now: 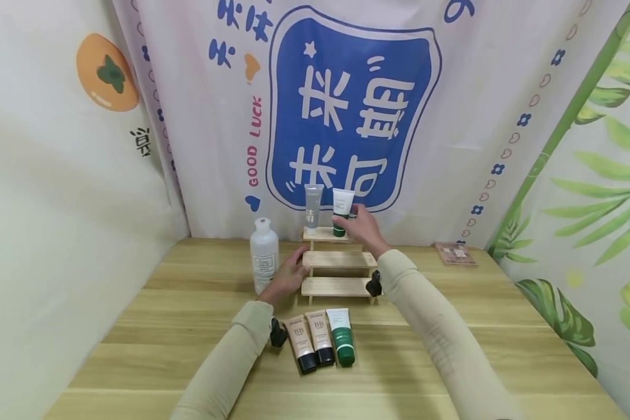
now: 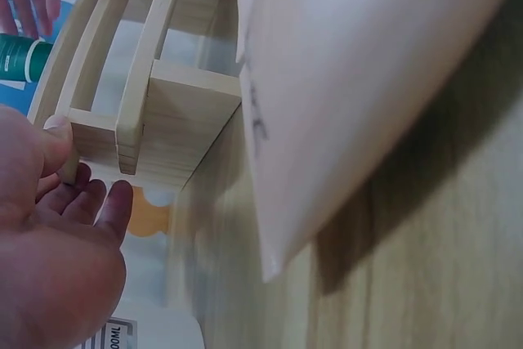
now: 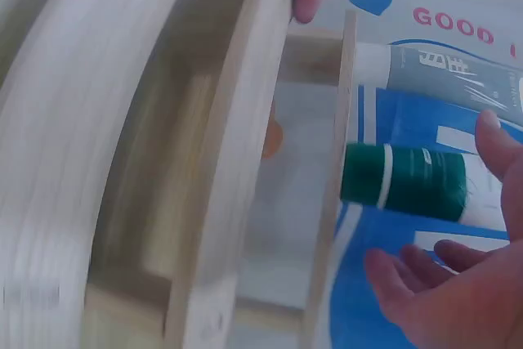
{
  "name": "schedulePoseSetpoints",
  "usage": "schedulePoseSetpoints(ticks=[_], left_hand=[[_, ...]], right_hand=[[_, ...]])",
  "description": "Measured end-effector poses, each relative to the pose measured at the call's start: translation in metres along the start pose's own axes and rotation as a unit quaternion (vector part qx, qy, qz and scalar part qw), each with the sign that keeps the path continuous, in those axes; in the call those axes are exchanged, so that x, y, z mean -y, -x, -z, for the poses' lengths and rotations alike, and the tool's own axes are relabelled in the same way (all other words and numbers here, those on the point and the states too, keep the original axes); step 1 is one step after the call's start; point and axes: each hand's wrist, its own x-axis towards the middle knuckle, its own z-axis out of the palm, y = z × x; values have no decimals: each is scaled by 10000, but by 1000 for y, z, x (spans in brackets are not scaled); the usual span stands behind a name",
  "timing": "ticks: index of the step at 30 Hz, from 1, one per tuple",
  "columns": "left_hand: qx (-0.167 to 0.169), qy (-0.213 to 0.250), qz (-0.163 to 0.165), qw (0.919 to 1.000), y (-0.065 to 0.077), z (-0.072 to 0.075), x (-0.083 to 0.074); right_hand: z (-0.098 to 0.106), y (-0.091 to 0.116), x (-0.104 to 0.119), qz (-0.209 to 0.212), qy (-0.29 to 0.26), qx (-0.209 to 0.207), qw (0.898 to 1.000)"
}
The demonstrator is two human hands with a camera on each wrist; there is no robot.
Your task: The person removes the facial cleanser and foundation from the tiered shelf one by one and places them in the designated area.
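Observation:
A three-step wooden display stand [image 1: 338, 258] rises on the table. My left hand [image 1: 292, 273] grips the left end of its middle step, with the thumb [image 2: 55, 140] over the wood and fingers curled beneath. On the top step a white and green tube [image 1: 342, 204] stands upright on its cap. Around this tube is my right hand [image 1: 366, 227]; in the right wrist view its thumb and fingers are spread, with a gap between the fingertips and the green cap [image 3: 404, 179]. A grey tube [image 1: 312, 205] stands upright to the left on that step.
A white bottle [image 1: 265, 256] stands left of the stand, close to my left hand. In front lie two beige BB tubes [image 1: 300, 338] with black caps and another white and green tube [image 1: 341, 335]. A flat pinkish palette [image 1: 454, 254] lies at the back right, before a printed curtain [image 1: 210, 146].

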Motion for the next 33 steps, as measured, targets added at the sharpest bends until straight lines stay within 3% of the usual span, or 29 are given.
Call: schedulePoseSetpoints(ticks=[12, 20, 26, 33], left_hand=[[78, 24, -57, 10000, -3, -5, -8], [90, 78, 57, 9999, -4, -6, -11], [78, 151, 40, 9998, -3, -6, -9], [69, 282, 47, 9996, -1, -2, -1]], right_hand=[[-13, -6, -6, -52, -225, -371, 9990], [7, 5, 1, 129, -365, -538, 9978], [39, 36, 10, 732, -74, -367, 9966], [58, 94, -3, 1216, 426, 550, 9901]])
